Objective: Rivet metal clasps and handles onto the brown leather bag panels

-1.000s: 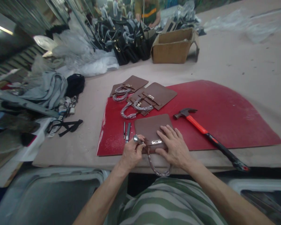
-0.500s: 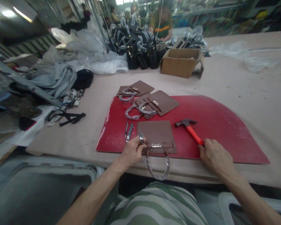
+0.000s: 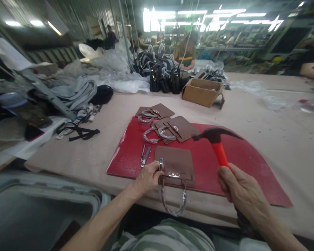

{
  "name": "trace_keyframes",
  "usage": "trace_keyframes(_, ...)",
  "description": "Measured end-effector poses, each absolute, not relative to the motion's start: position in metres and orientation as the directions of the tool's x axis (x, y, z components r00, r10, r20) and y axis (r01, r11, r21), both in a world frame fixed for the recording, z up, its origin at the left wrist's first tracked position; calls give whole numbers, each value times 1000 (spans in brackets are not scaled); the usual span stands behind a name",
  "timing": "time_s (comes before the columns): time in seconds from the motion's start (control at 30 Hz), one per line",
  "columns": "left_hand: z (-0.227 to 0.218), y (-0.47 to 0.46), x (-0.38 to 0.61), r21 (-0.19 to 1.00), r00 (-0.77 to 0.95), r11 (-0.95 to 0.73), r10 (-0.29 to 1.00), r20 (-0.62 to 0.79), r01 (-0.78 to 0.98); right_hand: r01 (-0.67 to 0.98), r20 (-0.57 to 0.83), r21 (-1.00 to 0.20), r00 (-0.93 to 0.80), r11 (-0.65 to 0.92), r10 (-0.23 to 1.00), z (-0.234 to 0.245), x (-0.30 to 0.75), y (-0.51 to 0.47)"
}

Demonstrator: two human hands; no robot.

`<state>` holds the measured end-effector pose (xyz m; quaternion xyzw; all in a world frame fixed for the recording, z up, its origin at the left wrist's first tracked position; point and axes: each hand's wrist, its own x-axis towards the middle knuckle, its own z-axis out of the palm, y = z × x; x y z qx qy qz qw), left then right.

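Observation:
A brown leather bag panel point(image 3: 175, 161) with a metal clasp and a plastic-wrapped handle point(image 3: 174, 204) lies on a red mat point(image 3: 240, 164) at the table's near edge. My left hand point(image 3: 146, 177) is closed round a short metal punch point(image 3: 161, 164) that stands upright at the panel's left corner. My right hand point(image 3: 239, 190) grips the orange handle of a claw hammer point(image 3: 216, 139), raised above the mat to the right of the panel.
Two thin metal tools point(image 3: 145, 155) lie on the mat left of the panel. Several more brown panels point(image 3: 170, 127) are stacked further back. A cardboard box point(image 3: 202, 92), black bags point(image 3: 163, 78), plastic wrap and black straps point(image 3: 81, 132) sit on the table. Other people work in the background.
My right hand has closed on the hammer and lifted it off the mat. My left hand still holds the punch at the panel. The camera has tilted upward.

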<state>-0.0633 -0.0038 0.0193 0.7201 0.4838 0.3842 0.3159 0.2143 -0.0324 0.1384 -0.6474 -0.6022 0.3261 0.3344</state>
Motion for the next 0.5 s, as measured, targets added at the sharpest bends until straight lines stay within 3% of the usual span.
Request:
trace_keyframes(0.1,19,-4,-63,827,246,-323,941,231,460,764,301,-558,-178,324,937,157,199,-36)
trace_keyframes(0.23,21,-5,-63,830,236,-303,948,213,468,784,373,-188,-499,591,782,170,187,-38)
trace_keyframes(0.3,23,-5,-63,829,243,-313,945,220,463,786,420,-134,-507,604,753,180,183,-39)
trace_keyframes(0.43,24,-4,-63,812,264,-348,932,248,468,827,603,-215,-306,519,737,194,174,-41)
trace_keyframes(0.5,21,-3,-63,802,265,-348,933,245,486,802,551,-139,-424,580,719,190,175,-41)
